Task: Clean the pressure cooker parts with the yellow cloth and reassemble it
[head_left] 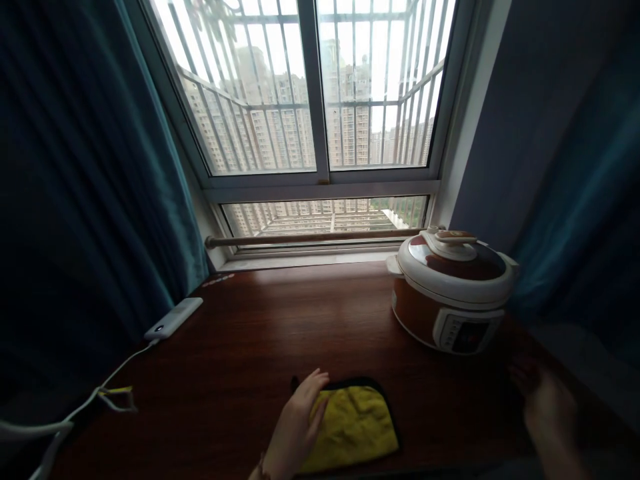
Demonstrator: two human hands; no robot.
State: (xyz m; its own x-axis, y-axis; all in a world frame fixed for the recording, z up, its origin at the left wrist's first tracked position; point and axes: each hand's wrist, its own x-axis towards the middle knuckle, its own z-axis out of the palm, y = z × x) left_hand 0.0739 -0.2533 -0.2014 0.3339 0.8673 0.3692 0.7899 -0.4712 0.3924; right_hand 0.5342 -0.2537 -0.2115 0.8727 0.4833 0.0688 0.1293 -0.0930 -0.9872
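Note:
A yellow cloth with a dark border (357,427) lies folded on the table near its front edge. My left hand (303,417) is at the cloth's left side, fingers stretched out and thumb apart, over its edge; whether it presses on the cloth I cannot tell. My right hand (547,403) is low at the right, in shadow and a little blurred. Its fingers reach out loosely toward the left, with nothing visible in them. Beyond that hand stands a white and brown electric pressure cooker (453,293), its lid on.
The brown wooden table (300,313) runs up to a barred window (325,100). At the left, a white power strip (174,319) lies beside a blue curtain (165,200), its cord (123,365) trailing to the front left with a yellow-and-white tie. A rod (315,237) crosses low before the window.

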